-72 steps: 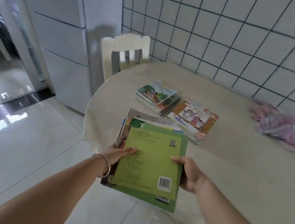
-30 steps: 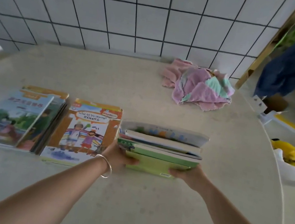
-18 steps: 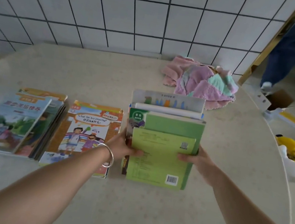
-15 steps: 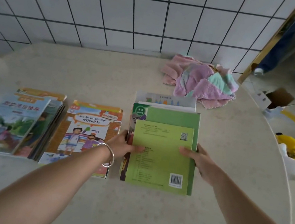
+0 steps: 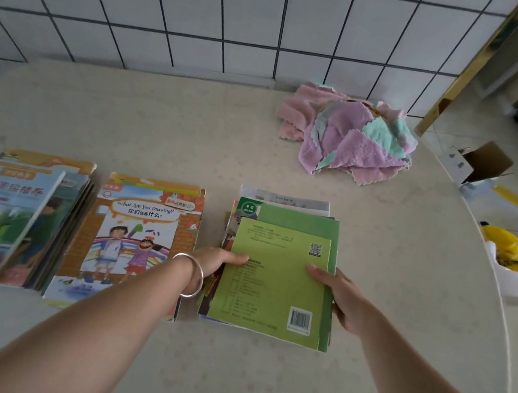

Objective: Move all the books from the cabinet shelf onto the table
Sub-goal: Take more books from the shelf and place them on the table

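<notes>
Head view: green-topped book stack (image 5: 275,274) lies flat on the desk (image 5: 253,384), third in a row w/ two other stacks. Left hand (image 5: 215,263) grips the stack's left edge, thumb on the top cover, other fingers tucked beside/under the edge, can't tell how far. Right hand (image 5: 342,296) holds the right edge the same way, thumb on the light-green cover, fingers curled round the side. Silver bracelet (image 5: 191,276) on the left wrist.

Middle stack (image 5: 137,241), "What Are You Drawing?" on top, sits just beside the held stack, narrow gap between; the left wrist crosses its right edge. Far-left stack (image 5: 3,218) just beside that one, its left part cut by the frame.

Open desk surface in front of all three stacks toward the near edge, and right of the green stack out to the curved desk rim. Pile of pink/purple cloths (image 5: 346,139) sits back near the tiled wall (image 5: 213,10), well apart from the books. Past the rim: cardboard box (image 5: 482,165) and yellow items (image 5: 505,251) on the floor.
</notes>
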